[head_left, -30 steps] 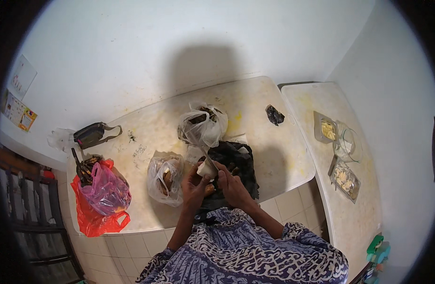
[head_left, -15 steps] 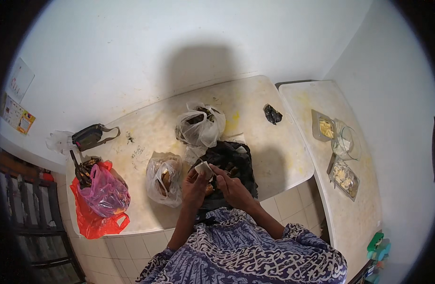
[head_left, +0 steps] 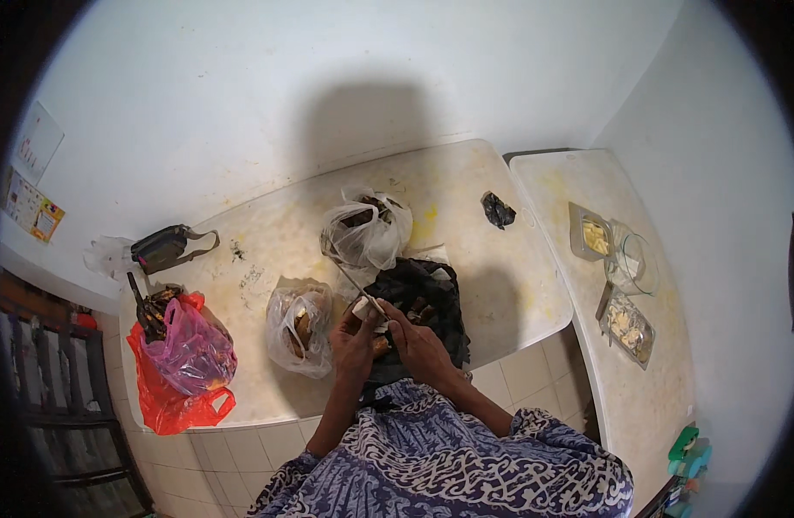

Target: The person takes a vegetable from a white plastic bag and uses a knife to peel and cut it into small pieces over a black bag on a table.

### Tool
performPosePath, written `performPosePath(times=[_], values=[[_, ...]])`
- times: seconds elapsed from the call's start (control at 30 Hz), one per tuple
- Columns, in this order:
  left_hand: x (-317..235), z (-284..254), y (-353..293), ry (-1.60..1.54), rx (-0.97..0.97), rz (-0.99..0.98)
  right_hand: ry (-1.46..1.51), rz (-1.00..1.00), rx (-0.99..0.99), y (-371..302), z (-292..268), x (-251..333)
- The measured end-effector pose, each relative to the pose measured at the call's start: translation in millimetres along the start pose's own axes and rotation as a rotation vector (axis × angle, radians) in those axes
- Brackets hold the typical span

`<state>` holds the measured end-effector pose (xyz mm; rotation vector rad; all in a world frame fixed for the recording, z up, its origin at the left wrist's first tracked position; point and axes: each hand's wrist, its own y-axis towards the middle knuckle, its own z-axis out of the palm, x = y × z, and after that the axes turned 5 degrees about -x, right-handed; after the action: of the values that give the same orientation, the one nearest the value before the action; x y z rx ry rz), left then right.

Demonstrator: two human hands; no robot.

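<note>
Two-handed knife work over a black plastic bag (head_left: 449,324), the landmark for all positions given here. The left hand (head_left: 354,347), above the bag's left edge, curls its fingers snugly around a pale piece (head_left: 361,308), whose top shows above the grip. The right hand (head_left: 421,350), above the bag's middle, is closed around a knife (head_left: 352,281); the handle is hidden, and the blade slants up toward the far left, alongside the piece. Whether the edge bites into it cannot be told. Brown pieces (head_left: 423,312) lie within the black bag; a clear bag (head_left: 280,321) stands left of it and a white bag (head_left: 387,248) just beyond, all on a pale counter (head_left: 470,173).

Hazards, by judgement: the left thumb and fingers lie close to the blade, so a slip on a damp surface, or too hard a push, could cut them. A loosened grip could drop the piece into the black bag; a wide stroke could snag the white bag.
</note>
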<state>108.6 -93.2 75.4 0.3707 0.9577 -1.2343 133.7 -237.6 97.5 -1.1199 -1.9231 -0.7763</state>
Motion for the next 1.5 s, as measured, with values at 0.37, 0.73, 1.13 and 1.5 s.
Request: performPosePath(times=[0.37,0.73,1.13,1.5], values=[[-3.1,-1.7,3.2,0.082,0.03,-0.002,0.144,0.136,0.049,4.0,-12.9,15.4],[-6.8,-23.9,7.9,0.044,0.107,-0.142,0.311,0.236,0.128,5.0,-23.3,13.6],[-4.4,-33.5,5.3,-0.216,0.205,-0.256,0.183,0.352,0.035,8.5,-32.7,-2.6],[-5.0,-19.9,8.6,-0.118,0.093,-0.013,0.207,-0.047,0.139,-4.4,-17.9,1.5]])
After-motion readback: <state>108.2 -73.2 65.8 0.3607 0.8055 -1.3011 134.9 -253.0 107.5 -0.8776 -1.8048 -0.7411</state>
